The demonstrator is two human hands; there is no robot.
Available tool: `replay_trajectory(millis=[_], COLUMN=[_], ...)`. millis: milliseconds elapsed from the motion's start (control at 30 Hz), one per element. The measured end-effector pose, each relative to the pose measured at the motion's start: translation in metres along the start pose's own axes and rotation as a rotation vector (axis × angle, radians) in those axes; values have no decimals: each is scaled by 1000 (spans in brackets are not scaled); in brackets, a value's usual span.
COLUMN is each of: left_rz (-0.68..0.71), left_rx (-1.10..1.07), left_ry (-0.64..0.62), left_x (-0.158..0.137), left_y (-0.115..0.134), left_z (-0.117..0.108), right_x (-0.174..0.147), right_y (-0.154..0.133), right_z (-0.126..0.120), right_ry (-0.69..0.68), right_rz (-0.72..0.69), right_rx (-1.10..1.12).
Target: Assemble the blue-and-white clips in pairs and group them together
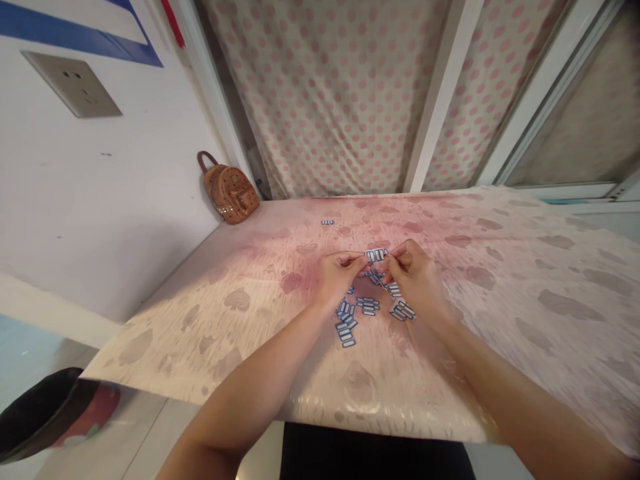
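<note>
Between my two hands is a small flat white piece with blue-edged bars (376, 255), perhaps a strip of labels; its exact kind is not clear. My left hand (341, 272) pinches its left end between thumb and fingers. At its right end, my right hand (411, 272) is closed in a pinch too. Below them on the table lie several similar white-and-blue pieces: a loose row (346, 324) at the left, a small cluster (369, 306) in the middle and another cluster (403, 309) under my right wrist. My hands partly hide some pieces.
A patterned, glossy cloth (240, 347) covers the table. One more striped piece (327, 222) lies farther back. A brown mini backpack (231, 190) leans at the wall, below a socket (73, 85). Polka-dot curtains (330, 100) hang behind. A dark bin (45, 413) stands at floor left.
</note>
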State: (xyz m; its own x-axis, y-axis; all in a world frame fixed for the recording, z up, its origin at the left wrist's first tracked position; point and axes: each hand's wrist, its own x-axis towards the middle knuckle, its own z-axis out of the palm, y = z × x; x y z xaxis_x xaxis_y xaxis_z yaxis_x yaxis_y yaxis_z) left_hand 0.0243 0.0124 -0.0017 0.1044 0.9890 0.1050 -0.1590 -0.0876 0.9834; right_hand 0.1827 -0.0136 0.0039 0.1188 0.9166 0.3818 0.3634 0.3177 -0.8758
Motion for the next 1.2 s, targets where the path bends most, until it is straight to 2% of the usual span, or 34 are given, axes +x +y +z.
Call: replay_trajectory(millis=[167,467,867,1000,1100,1200], left_rz=[-6,-1,19,1,-27,-60], left_rx=[-3,7,79,54,27,19], left_ry=[12,6,3,46,46,0], left_x=[-2,-2,-5,-2,0,1], left_y=[2,1,7,8,13,18], left_z=[2,4,4,1,-3,-6], right_x=[-2,0,0,2,4,6], right_y=[-7,-3,1,3,2,0], right_z=[2,6,8,4,-1,-7], right_ry=[-10,-11,-51,-33,-51,-132], right_rz=[32,133,138,72,-73,-199], right_rx=[44,262,286,127,-88,-243])
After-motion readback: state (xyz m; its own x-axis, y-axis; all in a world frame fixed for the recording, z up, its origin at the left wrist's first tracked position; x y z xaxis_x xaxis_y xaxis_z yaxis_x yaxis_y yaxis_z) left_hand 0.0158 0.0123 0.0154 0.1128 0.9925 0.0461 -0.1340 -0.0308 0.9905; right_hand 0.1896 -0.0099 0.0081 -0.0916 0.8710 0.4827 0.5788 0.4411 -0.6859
